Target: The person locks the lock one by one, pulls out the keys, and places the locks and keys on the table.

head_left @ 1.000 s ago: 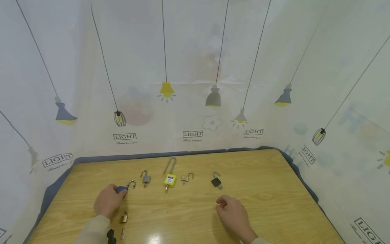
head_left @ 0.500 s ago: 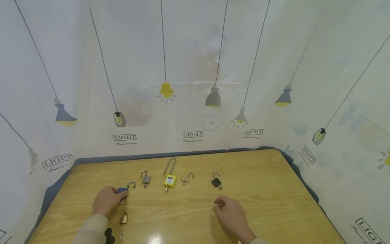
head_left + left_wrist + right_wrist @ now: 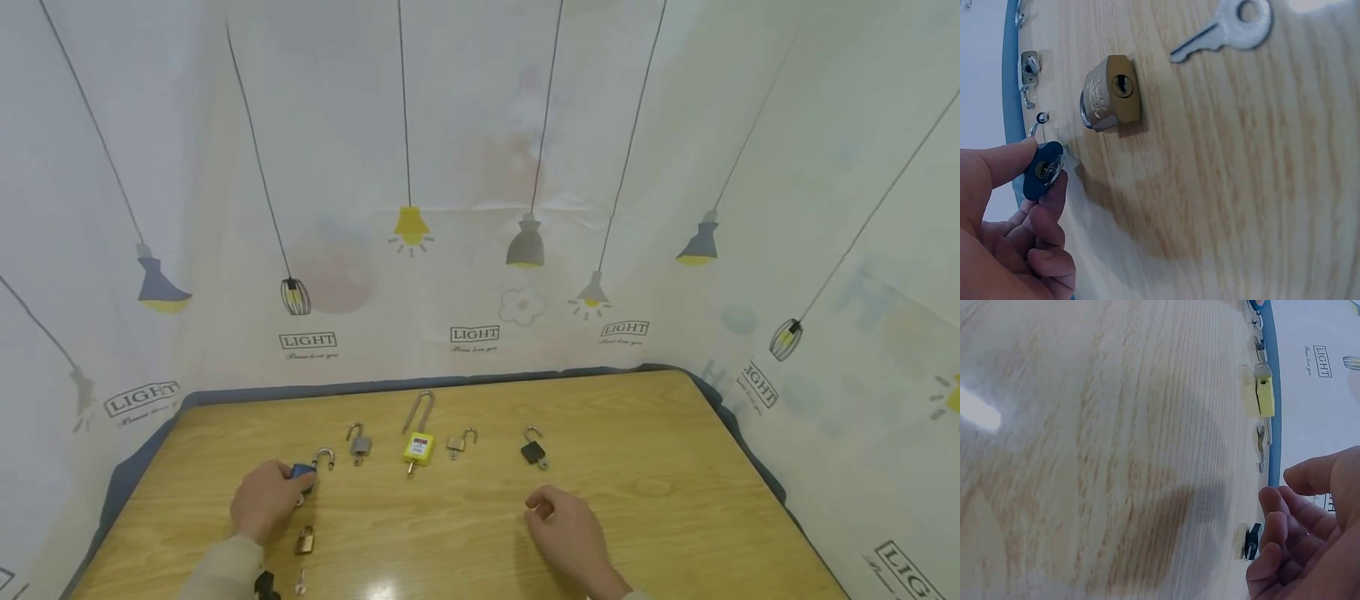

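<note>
My left hand (image 3: 262,500) pinches a blue padlock (image 3: 303,472) between thumb and fingers, its shackle swung open. In the left wrist view a key sits in the keyhole of this blue padlock (image 3: 1035,189). Nearer on the table stands a brass padlock (image 3: 1100,100) with its shackle closed and its keyhole bare. A loose silver key (image 3: 1238,32) lies just in front of it. My right hand (image 3: 572,533) hovers at the right with loosely curled fingers and nothing in them, nearest to a black padlock (image 3: 533,452) with an open shackle and a key.
To the right of the blue padlock, a grey padlock (image 3: 361,445), a yellow long-shackle padlock (image 3: 419,448) and a small brass-coloured padlock (image 3: 457,443) lie in a row, opened, with keys in. A lamp-print curtain (image 3: 480,275) surrounds the wooden table (image 3: 675,467).
The blue padlock has shifted slightly in my left hand's grip, and its key now shows beneath it. My right hand has stayed nearly still.
</note>
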The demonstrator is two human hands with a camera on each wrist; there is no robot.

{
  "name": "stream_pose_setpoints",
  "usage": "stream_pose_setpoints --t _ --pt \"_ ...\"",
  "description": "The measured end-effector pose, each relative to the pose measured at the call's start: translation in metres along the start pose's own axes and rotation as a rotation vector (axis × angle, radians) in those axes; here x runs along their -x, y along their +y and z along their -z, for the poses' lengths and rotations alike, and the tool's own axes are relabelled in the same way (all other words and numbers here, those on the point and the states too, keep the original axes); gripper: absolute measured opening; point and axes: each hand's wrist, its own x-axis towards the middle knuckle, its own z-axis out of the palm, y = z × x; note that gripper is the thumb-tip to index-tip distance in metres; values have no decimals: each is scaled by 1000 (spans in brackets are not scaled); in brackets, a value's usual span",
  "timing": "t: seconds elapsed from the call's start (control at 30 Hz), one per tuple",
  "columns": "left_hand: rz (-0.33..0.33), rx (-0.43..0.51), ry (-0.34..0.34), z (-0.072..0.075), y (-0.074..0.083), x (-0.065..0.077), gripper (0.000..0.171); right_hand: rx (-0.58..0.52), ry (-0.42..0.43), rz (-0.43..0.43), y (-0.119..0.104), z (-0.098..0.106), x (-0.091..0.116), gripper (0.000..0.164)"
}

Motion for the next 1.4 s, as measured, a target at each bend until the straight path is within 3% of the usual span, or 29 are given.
stream_pose_setpoints --t 0.17,0.3,0.43,0.6,0.93,1.07,1.4 --pt "-20 76 27 -1 1 2 45 -16 3 14 1 2 1 13" --pt "-75 119 46 -2 6 1 50 -15 7 14 2 3 2 12" --pt "-116 141 34 -4 19 4 58 -4 10 15 2 1 1 11" --pt "-151 190 21 -11 41 16 54 7 29 30 0 0 2 11" --pt "-141 361 -14 -41 74 39 39 -1 17 78 -3 1 2 12" --pt "-155 389 -27 -55 84 46 36 -17 -8 86 -5 2 2 14" --pt "-201 483 -92 -81 100 64 35 -102 -70 227 -7 0 -5 19"
